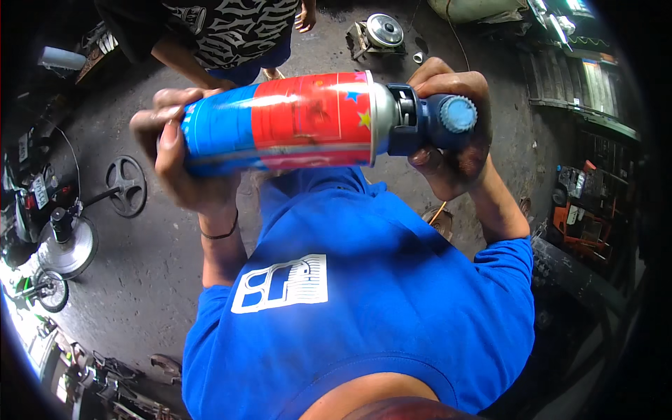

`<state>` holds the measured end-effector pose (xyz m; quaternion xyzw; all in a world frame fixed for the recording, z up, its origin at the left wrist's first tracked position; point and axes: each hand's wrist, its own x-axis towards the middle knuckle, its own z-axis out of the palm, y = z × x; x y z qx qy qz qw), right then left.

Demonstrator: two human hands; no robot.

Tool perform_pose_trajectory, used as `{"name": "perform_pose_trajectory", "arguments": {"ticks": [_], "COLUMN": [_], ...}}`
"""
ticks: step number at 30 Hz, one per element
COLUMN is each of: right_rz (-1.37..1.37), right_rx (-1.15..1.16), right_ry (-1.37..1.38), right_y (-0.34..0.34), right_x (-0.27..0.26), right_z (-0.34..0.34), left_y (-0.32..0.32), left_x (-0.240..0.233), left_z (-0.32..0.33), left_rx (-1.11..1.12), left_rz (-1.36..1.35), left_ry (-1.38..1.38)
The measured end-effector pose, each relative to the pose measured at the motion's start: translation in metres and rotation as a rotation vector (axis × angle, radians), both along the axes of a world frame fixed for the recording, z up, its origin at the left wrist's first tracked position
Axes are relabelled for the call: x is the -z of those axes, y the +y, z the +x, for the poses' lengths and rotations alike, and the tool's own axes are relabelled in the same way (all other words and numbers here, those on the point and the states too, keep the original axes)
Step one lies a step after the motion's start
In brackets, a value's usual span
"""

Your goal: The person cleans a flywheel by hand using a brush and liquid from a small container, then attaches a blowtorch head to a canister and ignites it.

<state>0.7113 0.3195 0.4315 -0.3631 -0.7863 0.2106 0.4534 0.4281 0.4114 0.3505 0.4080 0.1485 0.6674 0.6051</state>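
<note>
A red and blue gas canister (310,118) lies nearly level across the view, above my blue shirt. My left hand (197,181) grips its blue bottom end, thumb in front and fingers over the top. At the other end a dark blue valve head (433,123) with a black collar sits on the canister's metal neck. My right hand (464,163) is wrapped around this head, fingers above and thumb below. A light blue ribbed knob (458,114) on the head faces me. The head's far side is hidden by my right hand. Some edges look blurred.
Another person (241,31) in a dark printed shirt stands just beyond the canister. A lidded metal pot (385,30) rests on a low stand. At left are a pedestal fan (65,244) and motorcycle parts; an orange machine (583,223) stands at right.
</note>
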Motion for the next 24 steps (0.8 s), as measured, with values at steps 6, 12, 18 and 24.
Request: {"name": "perform_pose_trajectory", "arguments": {"ticks": [6, 12, 18, 24], "right_rz": [-0.127, -0.243, -0.435, -0.514], "right_rx": [0.164, 0.22, 0.214, 0.235], "right_ry": [0.137, 0.281, 0.392, 0.461], "right_y": [-0.01, -0.011, -0.01, 0.003], "right_x": [0.007, 0.003, -0.007, -0.022], "right_z": [-0.009, -0.015, -0.022, -0.032], "left_y": [0.021, 0.023, 0.027, 0.045], "left_x": [-0.008, -0.021, -0.024, -0.015], "left_z": [0.004, 0.01, 0.01, 0.008], "left_rx": [-0.05, -0.15, -0.195, -0.168], "left_rz": [0.346, 0.442, 0.505, 0.479], "left_ry": [-0.071, 0.021, 0.035, -0.013]}}
